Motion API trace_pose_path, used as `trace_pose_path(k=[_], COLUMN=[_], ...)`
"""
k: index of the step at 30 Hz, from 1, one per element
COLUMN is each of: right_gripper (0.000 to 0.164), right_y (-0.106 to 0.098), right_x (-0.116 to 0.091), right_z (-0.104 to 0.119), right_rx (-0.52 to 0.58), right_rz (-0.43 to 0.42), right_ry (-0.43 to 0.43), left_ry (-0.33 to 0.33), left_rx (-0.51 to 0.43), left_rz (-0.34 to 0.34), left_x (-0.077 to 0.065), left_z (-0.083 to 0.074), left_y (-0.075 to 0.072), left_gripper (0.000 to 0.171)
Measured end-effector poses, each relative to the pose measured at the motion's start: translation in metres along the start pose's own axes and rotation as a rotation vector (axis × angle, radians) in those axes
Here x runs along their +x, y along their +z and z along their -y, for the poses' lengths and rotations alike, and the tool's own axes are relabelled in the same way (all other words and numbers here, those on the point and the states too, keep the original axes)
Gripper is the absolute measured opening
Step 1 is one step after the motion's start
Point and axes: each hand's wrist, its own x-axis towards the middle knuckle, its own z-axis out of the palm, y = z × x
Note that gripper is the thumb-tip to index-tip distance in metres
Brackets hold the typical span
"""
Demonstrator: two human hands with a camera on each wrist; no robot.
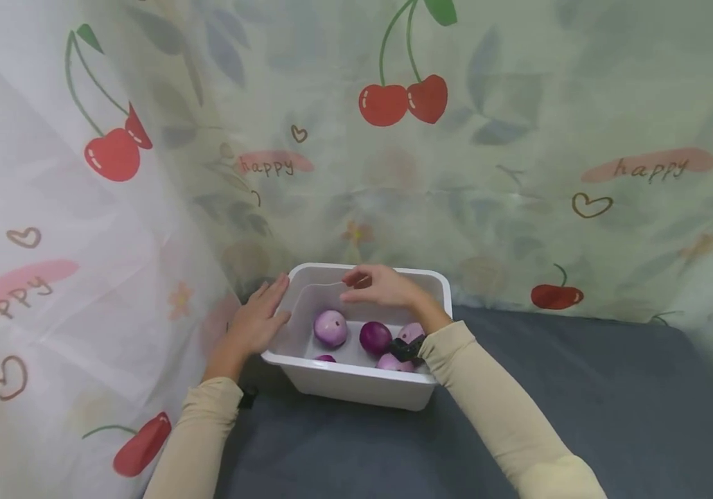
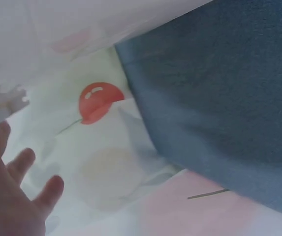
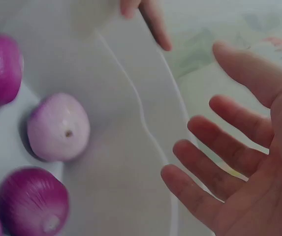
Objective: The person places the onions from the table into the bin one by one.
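Note:
A white plastic bin (image 1: 356, 388) holds several purple onions. Inside it, a pale onion (image 1: 330, 328) lies toward the left and a dark onion (image 1: 375, 338) near the middle; the right wrist view shows the pale onion (image 3: 62, 127) close up beside the bin's wall. My left hand (image 1: 260, 315) rests with straight fingers at the bin's left rim, and its fingers also show in the left wrist view. Over the back part of the bin is my right hand (image 1: 377, 285), fingers loosely bent and apart, holding nothing. In the right wrist view its spread fingers (image 3: 200, 189) are above the rim.
The bin stands on a dark grey cloth surface (image 1: 549, 402). A printed curtain (image 1: 506, 173) with cherries rises close behind it, and another curtain side (image 1: 113, 277) hangs along the left. A black wrist device (image 1: 407, 348) overlaps some onions at the right.

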Motion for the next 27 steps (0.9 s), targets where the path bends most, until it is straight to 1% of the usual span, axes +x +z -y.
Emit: trace_pose_path(k=[3, 7, 9, 12, 14, 17, 20, 22, 25, 27], right_gripper=[0.049, 0.049, 0.047, 0.046, 0.044, 0.041, 0.037, 0.035, 0.031, 0.029], right_y=[-0.011, -0.025, -0.032, -0.044, -0.052, -0.064, -0.073, -0.078, -0.084, -0.087], right_x=[-0.009, -0.024, -0.032, -0.045, -0.052, -0.063, -0.071, -0.075, -0.078, -0.079], right_z=[0.009, 0.017, 0.019, 0.021, 0.022, 0.021, 0.018, 0.012, 0.000, -0.009], right_rx=[-0.034, -0.068, -0.073, -0.100, -0.150, -0.254, -0.358, -0.423, -0.516, -0.569], right_rz=[0.017, -0.003, -0.032, -0.080, -0.121, -0.192, -0.275, -0.339, -0.445, -0.508], right_ry=[-0.016, -0.050, -0.066, -0.100, -0.127, -0.144, -0.130, -0.127, -0.153, -0.180], left_ry=[0.018, 0.037, 0.036, 0.048, 0.077, 0.129, 0.160, 0.168, 0.169, 0.166], left_rx=[0.078, 0.102, 0.097, 0.081, 0.060, 0.037, 0.017, 0.007, 0.003, 0.005], left_rz=[-0.010, -0.023, -0.034, -0.058, -0.090, -0.141, -0.181, -0.206, -0.248, -0.264], left_x=[0.003, 0.006, 0.008, 0.010, 0.013, 0.019, 0.023, 0.026, 0.032, 0.035], left_z=[-0.001, -0.007, -0.014, -0.031, -0.044, -0.062, -0.080, -0.092, -0.109, -0.119], left_y=[-0.005, -0.012, -0.019, -0.033, -0.042, -0.054, -0.062, -0.063, -0.062, -0.060], left_gripper=[0.065, 0.063, 0.062, 0.064, 0.065, 0.067, 0.066, 0.065, 0.065, 0.065])
